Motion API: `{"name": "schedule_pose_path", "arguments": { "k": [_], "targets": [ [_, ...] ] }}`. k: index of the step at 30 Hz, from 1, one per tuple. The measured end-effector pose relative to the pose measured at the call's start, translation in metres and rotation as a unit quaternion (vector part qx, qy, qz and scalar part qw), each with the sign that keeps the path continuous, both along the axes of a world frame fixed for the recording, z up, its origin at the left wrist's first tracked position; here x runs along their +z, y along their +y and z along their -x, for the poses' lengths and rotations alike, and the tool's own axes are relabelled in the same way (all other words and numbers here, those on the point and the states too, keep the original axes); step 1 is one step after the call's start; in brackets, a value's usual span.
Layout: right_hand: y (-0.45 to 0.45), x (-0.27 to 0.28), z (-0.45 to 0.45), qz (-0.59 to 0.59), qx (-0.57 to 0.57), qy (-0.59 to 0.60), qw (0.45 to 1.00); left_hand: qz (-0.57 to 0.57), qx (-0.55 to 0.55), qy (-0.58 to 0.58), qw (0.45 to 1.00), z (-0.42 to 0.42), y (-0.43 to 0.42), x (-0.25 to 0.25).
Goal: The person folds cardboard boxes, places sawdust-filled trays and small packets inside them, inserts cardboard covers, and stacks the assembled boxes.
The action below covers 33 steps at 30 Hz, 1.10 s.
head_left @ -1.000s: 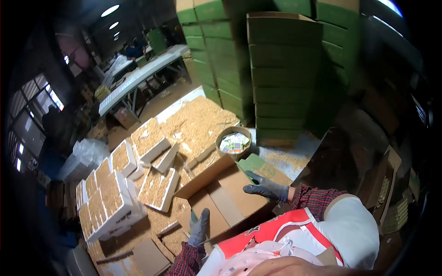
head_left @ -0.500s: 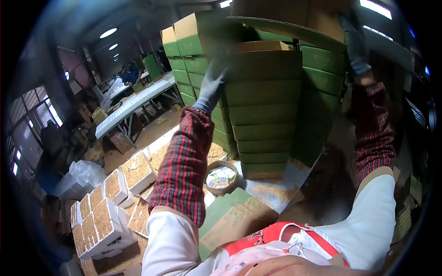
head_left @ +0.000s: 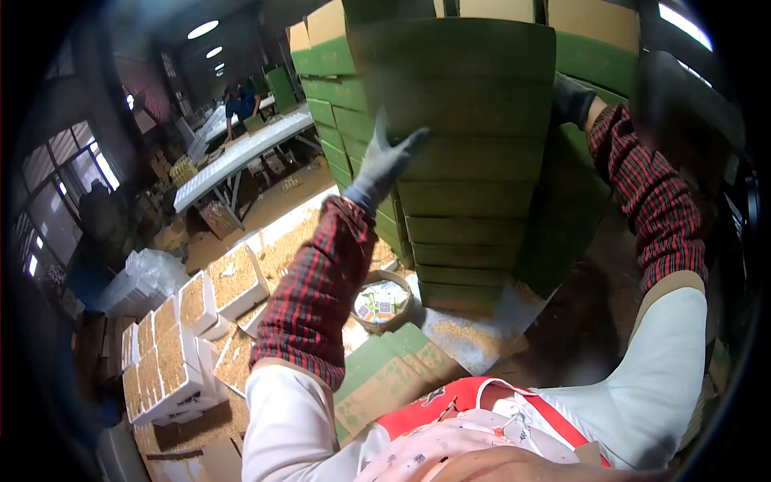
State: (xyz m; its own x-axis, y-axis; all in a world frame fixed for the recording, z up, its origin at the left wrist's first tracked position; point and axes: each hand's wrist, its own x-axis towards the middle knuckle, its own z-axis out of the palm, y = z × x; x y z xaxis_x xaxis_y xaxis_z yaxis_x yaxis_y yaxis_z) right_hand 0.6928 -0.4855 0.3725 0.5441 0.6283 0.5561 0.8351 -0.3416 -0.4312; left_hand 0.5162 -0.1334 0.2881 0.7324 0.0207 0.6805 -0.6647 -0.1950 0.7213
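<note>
L hand (head_left: pixel 388 165): gloved, approx 12 o'clk, at L edge of box stack; thumb & fingers spread, not clenched; contact unclear, blur.
R hand (head_left: pixel 574 103): gloved, 2 o'clk, at R edge of same stack nr top; fingers partly hidden, can't tell grip.
Box stack (head_left: pixel 474 165): green, upright, 1 o'clk, btwn hands.
Other green boxes (head_left: pixel 329 60): stacked, 11 o'clk, just beside main stack.
Round tub (head_left: pixel 396 324): 6 o'clk nr ctr, w/ printed packets (head_left: pixel 382 300).
Folded carton (head_left: pixel 397 371): green/brown, 6 o'clk, nr torso.
White trays (head_left: pixel 170 403): 8 o'clk, w/ tan bits.
Long table (head_left: pixel 241 157): 10 o'clk; co-worker (head_left: pixel 239 104) beyond.
</note>
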Motion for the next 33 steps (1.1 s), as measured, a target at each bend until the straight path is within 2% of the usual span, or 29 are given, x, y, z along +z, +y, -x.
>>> {"name": "schedule_pose_path", "arguments": {
  "k": [1,2,3,4,5,6,7,9,10,11,12,13,14,15,16,17,18,19,20,22,23,24,25,26,27,29,30,31,33],
  "targets": [
    [0.006,-0.003,0.014,-0.091,0.061,0.211,0.971,0.01,-0.017,-0.007,1.0,-0.014,0.01,0.011],
    [0.012,-0.005,0.031,-0.208,0.092,0.4,0.888,0.135,-0.064,-0.016,0.989,0.0,0.0,0.034],
    [0.013,-0.011,0.035,-0.254,0.088,0.429,0.862,0.097,-0.058,-0.076,0.991,0.01,-0.001,0.057],
    [0.011,-0.029,0.039,-0.275,0.074,0.346,0.894,-0.027,-0.032,-0.17,0.984,-0.022,0.021,0.061],
    [0.009,-0.046,0.043,-0.301,0.044,0.225,0.926,0.033,-0.052,0.018,0.998,-0.043,0.025,0.06],
    [0.007,-0.068,0.047,-0.32,-0.006,0.09,0.943,-0.021,0.037,0.013,0.999,-0.028,0.017,0.06],
    [0.008,-0.097,0.057,-0.334,-0.064,-0.041,0.939,-0.092,0.017,0.025,0.995,-0.02,0.024,0.066],
    [0.01,-0.176,0.096,-0.336,-0.169,-0.246,0.893,-0.159,0.092,-0.044,0.982,0.017,0.029,0.065],
    [0.012,-0.225,0.124,-0.311,-0.195,-0.303,0.879,-0.119,0.101,-0.033,0.987,0.034,0.041,0.046],
    [0.018,-0.279,0.149,-0.27,-0.192,-0.313,0.89,-0.079,0.111,-0.022,0.99,0.059,0.053,0.028],
    [0.033,-0.331,0.178,-0.222,-0.156,-0.25,0.93,-0.156,0.126,0.05,0.979,0.101,0.065,0.007],
    [0.061,-0.37,0.207,-0.239,-0.059,0.037,0.969,-0.227,0.135,0.13,0.956,0.148,0.074,-0.015],
    [0.088,-0.409,0.237,-0.27,-0.041,0.31,0.911,-0.245,0.175,0.197,0.933,0.181,0.087,-0.067],
    [0.111,-0.423,0.265,-0.138,-0.045,0.383,0.912,-0.264,0.207,0.26,0.905,0.215,0.098,-0.129],
    [0.12,-0.449,0.266,-0.089,-0.035,0.363,0.927,-0.249,0.216,0.405,0.853,0.256,0.092,-0.163],
    [0.136,-0.479,0.257,-0.045,-0.024,0.336,0.941,-0.271,0.308,0.495,0.766,0.301,0.107,-0.247],
    [0.151,-0.514,0.235,0.032,0.0,0.325,0.945,-0.334,0.372,0.573,0.649,0.343,0.1,-0.287],
    [0.176,-0.546,0.209,0.085,0.014,0.312,0.946,-0.333,0.404,0.653,0.548,0.372,0.085,-0.303],
    [0.202,-0.577,0.184,0.136,0.031,0.296,0.945,-0.337,0.448,0.671,0.486,0.404,0.075,-0.328],
    [0.272,-0.617,0.14,0.133,0.012,0.35,0.927,-0.266,0.488,0.711,0.431,0.449,0.058,-0.356],
    [0.291,-0.609,0.141,0.126,-0.034,0.373,0.919,-0.246,0.476,0.729,0.425,0.465,0.052,-0.369],
    [0.309,-0.598,0.142,0.116,-0.079,0.395,0.908,-0.227,0.492,0.711,0.448,0.479,0.044,-0.386],
    [0.322,-0.57,0.152,0.126,-0.148,0.376,0.906,-0.209,0.506,0.692,0.471,0.486,0.038,-0.398],
    [0.332,-0.583,0.153,0.201,-0.141,0.323,0.914,-0.23,0.5,0.69,0.47,0.488,0.035,-0.4],
    [0.335,-0.582,0.168,0.206,-0.119,0.281,0.93,-0.217,0.486,0.706,0.468,0.488,0.035,-0.397],
    [0.347,-0.591,0.167,0.342,0.032,0.219,0.913,-0.224,0.482,0.703,0.473,0.489,0.034,-0.393],
    [0.355,-0.571,0.179,0.446,0.114,0.05,0.886,-0.228,0.482,0.697,0.479,0.493,0.033,-0.394],
    [0.357,-0.55,0.206,0.372,0.133,0.205,0.896,-0.232,0.484,0.691,0.484,0.497,0.032,-0.394],
    [0.361,-0.5,0.263,0.165,0.15,0.507,0.832,-0.247,0.484,0.675,0.5,0.506,0.033,-0.394]
  ]
}}
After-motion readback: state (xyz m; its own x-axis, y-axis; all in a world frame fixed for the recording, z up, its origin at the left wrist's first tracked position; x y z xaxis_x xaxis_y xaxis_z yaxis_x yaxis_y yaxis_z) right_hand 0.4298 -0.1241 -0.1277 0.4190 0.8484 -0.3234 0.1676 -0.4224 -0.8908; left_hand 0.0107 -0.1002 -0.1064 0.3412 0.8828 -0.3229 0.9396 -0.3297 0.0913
